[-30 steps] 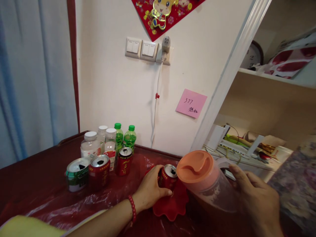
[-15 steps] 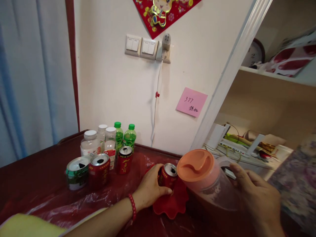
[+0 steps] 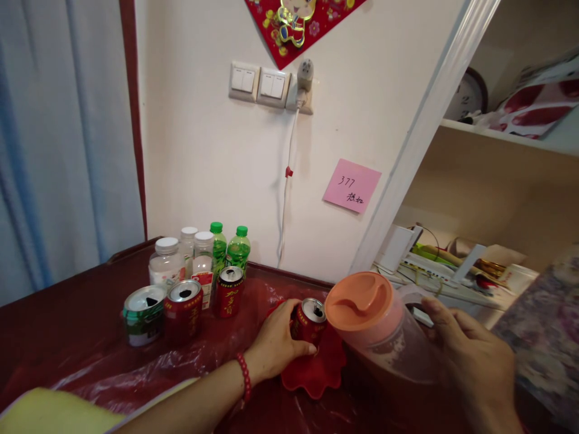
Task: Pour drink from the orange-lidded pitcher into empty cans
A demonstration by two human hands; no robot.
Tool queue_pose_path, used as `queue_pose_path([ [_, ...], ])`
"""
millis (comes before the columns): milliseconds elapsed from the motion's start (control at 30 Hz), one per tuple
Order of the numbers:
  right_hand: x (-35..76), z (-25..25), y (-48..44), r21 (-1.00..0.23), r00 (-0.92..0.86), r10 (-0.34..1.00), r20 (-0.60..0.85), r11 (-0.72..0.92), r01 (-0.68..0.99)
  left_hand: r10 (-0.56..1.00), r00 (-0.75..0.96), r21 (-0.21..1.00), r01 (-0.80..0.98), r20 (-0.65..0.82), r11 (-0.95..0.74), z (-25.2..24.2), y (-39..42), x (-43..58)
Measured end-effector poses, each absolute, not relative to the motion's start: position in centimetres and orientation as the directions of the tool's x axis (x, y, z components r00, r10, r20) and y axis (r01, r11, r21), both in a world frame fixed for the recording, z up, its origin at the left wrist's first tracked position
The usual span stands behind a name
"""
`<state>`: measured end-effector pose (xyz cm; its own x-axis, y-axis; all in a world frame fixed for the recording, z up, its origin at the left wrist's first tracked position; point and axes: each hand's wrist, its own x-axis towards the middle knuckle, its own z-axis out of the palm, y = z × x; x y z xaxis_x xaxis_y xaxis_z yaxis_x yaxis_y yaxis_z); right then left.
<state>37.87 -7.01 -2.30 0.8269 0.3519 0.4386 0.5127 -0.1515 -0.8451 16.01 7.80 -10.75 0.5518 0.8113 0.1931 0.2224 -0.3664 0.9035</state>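
My left hand (image 3: 280, 340), with a red bead bracelet at the wrist, is wrapped round an opened red drink can (image 3: 308, 322). The can stands upright on a red scalloped-edge dish (image 3: 314, 377). My right hand (image 3: 473, 355) grips the handle of a clear plastic pitcher (image 3: 407, 352) with an orange lid (image 3: 359, 301). The pitcher is tilted toward the can, its lid close beside the can's top. Liquid shows inside the pitcher. Whether any is flowing out I cannot tell.
Left on the table stand a green can (image 3: 143, 316), red cans (image 3: 183, 310), white-capped jars (image 3: 166, 262) and green-capped bottles (image 3: 238, 247). Plastic film (image 3: 181, 361) covers part of the tabletop. A yellow cloth (image 3: 58, 413) lies at front left. Shelves (image 3: 506, 132) rise at right.
Both hands keep their hold on the can and the pitcher. The liquid in the pitcher has shifted slightly; otherwise the view has barely moved.
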Motion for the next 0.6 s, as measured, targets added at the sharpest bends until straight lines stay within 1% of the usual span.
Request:
queue_pose_path([
  [267, 38.05, -2.31, -7.04, -0.836, 0.820, 0.361, 0.445, -0.160, 0.524, 0.814, 0.549, 0.906, 0.220, 0.192, -0.362, -10.86, 7.75, 15.99],
  [433, 38.10, -2.47, -7.00, -0.853, 0.834, 0.357, 0.421, -0.158, 0.498, 0.810, 0.551, 0.905, 0.211, 0.202, -0.369, -10.74, 7.77, 16.06],
  [600, 38.19, -2.59, -6.95, -0.854, 0.830, 0.359, 0.427, -0.142, 0.500, 0.812, 0.550, 0.903, 0.221, 0.197, -0.369, -10.62, 7.70, 16.03],
])
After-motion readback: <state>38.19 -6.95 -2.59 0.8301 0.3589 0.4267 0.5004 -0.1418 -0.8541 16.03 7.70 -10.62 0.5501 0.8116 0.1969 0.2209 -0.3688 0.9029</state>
